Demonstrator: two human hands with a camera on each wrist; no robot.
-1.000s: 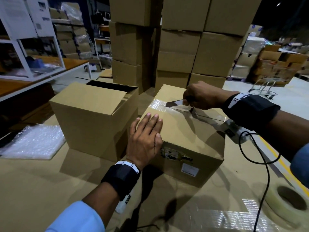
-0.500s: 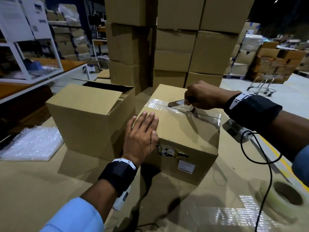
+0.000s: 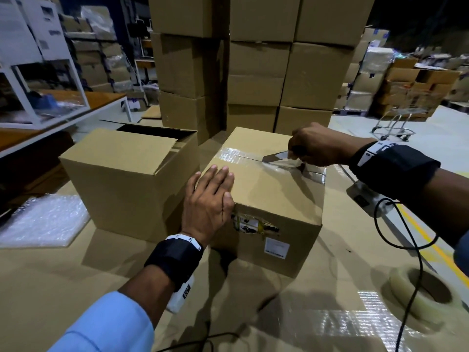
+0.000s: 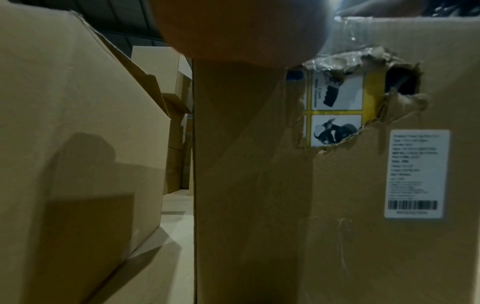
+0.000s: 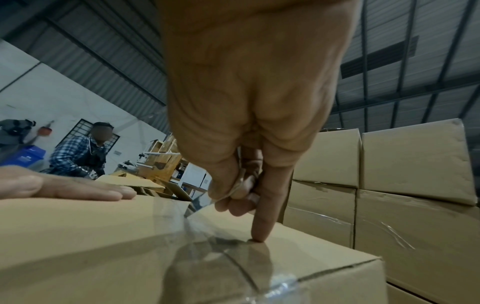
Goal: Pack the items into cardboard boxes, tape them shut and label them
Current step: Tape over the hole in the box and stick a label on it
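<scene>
Stacked cartons behind, your box [image 3: 266, 189] has barely moved at 12 o'clock: left hand [image 3: 208, 201] stays flat on it, right hand [image 3: 317, 146] keeps pinching tape [image 3: 279, 158] over the seam, so sealing continues.

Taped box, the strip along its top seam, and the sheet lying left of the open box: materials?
Taped box: brown corrugated cardboard, matte; the torn hole in its side shows ragged paper layers.
Strip: looks like clear plastic packing tape, glossy; it glints and the cardboard shows through.
Sheet: probably bubble wrap, translucent white with a fine bumpy sheen.
</scene>
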